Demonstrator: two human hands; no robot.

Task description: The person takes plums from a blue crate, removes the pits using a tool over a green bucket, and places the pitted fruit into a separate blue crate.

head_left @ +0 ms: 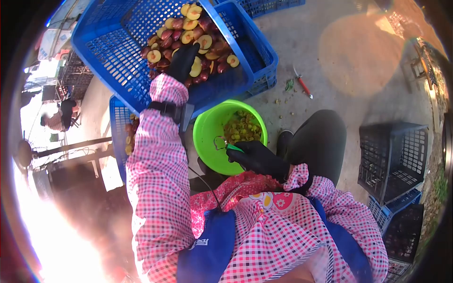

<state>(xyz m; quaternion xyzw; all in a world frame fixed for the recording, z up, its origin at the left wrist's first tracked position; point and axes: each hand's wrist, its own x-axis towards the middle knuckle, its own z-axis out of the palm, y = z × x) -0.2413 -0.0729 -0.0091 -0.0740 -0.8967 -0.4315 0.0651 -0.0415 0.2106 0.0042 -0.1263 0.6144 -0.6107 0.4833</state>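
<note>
My left hand (pixel 183 62), in a black glove, reaches into a tilted blue crate (pixel 108 59). Its fingers are stretched out over the halved plums (pixel 166 42), which have dark red skin and yellow flesh; one half lies right beside the fingers. I see nothing held there, though the underside of the hand is hidden. My right hand (pixel 257 156), also black-gloved, is closed around the green handle of a pitting tool (pixel 220 141) with a metal loop at its end. Below the tool is a bright green bucket (pixel 206 141) with yellow-brown pits and scraps (pixel 243 127) in it.
Another blue crate (pixel 257 52) supports the tilted one, and a further blue crate (pixel 120 113) with plums stands left. Red-handled pruning shears (pixel 303 87) lie on the concrete floor. Black crates (pixel 394 160) stand at right. A person (pixel 61 118) is far left.
</note>
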